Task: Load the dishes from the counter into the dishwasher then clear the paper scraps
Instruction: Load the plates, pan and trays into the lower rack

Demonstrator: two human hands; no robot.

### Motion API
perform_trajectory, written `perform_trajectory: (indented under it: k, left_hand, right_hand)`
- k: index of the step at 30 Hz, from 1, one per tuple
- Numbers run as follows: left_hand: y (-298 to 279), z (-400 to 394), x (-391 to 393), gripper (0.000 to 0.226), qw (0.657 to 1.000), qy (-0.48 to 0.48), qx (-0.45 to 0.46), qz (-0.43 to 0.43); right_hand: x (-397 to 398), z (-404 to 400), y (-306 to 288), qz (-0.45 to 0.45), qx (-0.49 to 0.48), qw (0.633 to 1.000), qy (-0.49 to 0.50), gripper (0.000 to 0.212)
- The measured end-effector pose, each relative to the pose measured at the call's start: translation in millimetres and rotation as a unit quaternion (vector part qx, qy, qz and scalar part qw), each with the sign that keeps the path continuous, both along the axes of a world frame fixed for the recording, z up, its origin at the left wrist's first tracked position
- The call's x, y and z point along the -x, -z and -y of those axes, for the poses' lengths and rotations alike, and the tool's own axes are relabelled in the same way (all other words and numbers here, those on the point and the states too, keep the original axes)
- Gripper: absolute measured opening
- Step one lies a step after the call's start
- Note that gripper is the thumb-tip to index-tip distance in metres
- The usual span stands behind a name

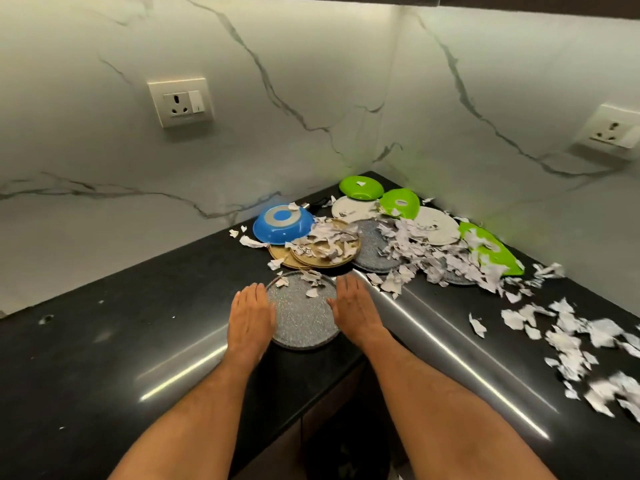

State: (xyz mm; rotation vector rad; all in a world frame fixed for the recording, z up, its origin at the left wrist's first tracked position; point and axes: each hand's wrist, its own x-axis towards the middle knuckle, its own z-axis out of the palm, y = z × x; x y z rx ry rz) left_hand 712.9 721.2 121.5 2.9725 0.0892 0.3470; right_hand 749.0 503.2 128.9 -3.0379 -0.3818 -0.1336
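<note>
Speckled grey plate (303,311) (scraps on top), between left hand (251,315), right hand (353,308)

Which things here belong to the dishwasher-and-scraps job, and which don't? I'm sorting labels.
Job:
grey speckled plate between both hands
blue bowl
tan plates
green dishes
white plates
paper scraps

Not the job:
wall socket
second socket
</note>
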Motion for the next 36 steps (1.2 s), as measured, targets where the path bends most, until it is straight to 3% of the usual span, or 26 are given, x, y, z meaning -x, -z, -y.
perform_trajectory:
  k: [3,6,11,16,22,29,33,36]
  left_hand:
    - [7.1,0.2,-5.8,0.03,0.999,-0.022,0.031,-0.019]
    - [15.2,1.7,-14.2,0.014,0.994,-0.057,0.077,-0.047]
    - [25.3,4.6,-23.1,0.017,0.985,-0.089,0.105,-0.1]
    - [21.8,10.3,-37.2,0.021,0.974,-0.148,0.135,-0.108]
    - [15.6,5.8,-41.7,0.017,0.93,-0.233,0.248,-0.137]
    - [9.5,-3.0,-39.7,0.005,0.841,-0.323,0.417,-0.124]
    - [0.0,-0.6,-42.1,0.011,0.834,-0.277,0.465,-0.112]
    - [-9.1,-2.9,-52.1,0.016,0.836,-0.252,0.482,-0.08]
  right_hand:
    - [-16.5,-2.2,8.8,-0.048,-0.061,0.997,-0.002,0.045]
    - [-30.2,-2.3,23.6,-0.084,-0.06,0.995,-0.005,0.044]
    - [-39.8,-1.6,39.1,-0.121,-0.04,0.992,0.015,0.031]
    - [-47.5,-0.4,40.1,-0.132,-0.053,0.99,0.027,0.031]
    - [-46.3,4.3,38.5,-0.127,-0.106,0.983,0.077,0.028]
    - [-49.1,6.8,18.3,-0.081,-0.176,0.971,0.138,0.021]
    - [-51.5,8.5,3.2,-0.039,-0.224,0.963,0.146,0.011]
    - [-55.8,10.4,-9.3,0.002,-0.255,0.956,0.142,0.023]
